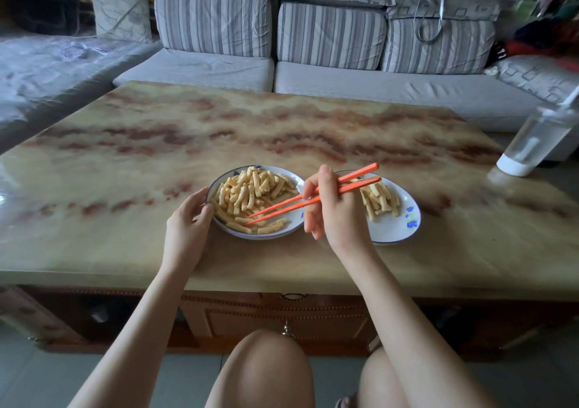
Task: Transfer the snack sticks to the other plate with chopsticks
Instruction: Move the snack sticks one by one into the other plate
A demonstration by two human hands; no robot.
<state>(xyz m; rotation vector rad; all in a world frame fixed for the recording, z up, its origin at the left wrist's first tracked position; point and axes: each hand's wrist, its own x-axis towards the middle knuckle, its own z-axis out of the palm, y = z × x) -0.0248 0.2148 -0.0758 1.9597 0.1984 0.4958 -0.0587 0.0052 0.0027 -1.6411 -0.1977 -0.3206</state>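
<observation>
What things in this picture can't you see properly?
All in the head view:
- Whether the chopsticks already pinch a stick: the tips sit among the snack sticks, too small to tell.
- The near-left part of the right plate: the right hand hides it.
- The left plate rim at its left: the left hand covers it.
- The bottle: top blurred at the picture's right edge.

Snack sticks (247,193) piled on left plate (291,219); fewer on right plate (398,232). Orange chopsticks (288,202) tips were in left pile.

Two plates (291,219), two chopsticks (282,202), one bottle (529,141)
</observation>
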